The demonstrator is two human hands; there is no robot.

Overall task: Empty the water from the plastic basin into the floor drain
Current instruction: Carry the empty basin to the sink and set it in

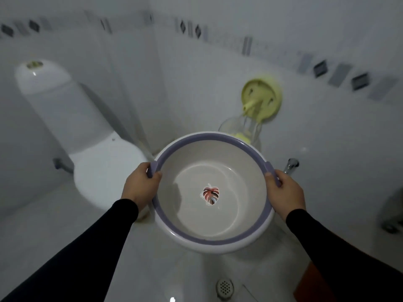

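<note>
I hold a round white plastic basin (214, 241) with a purple rim level in the air in front of me. Shallow water lies in its bottom over a red leaf sticker (210, 195). My left hand (141, 185) grips the purple handle on the basin's left side. On the right handle my right hand (284, 191) is closed the same way. Both arms wear black sleeves. The round perforated metal floor drain (224, 288) sits in the white tiled floor below the basin's near edge, close to me.
A white toilet (87, 149) stands to the left against the tiled wall. A yellow-green holder (261, 98) with a clear container hangs on the wall behind the basin. A chrome tap (290, 165) sticks out at the right. An orange-brown object (314, 282) lies at the lower right.
</note>
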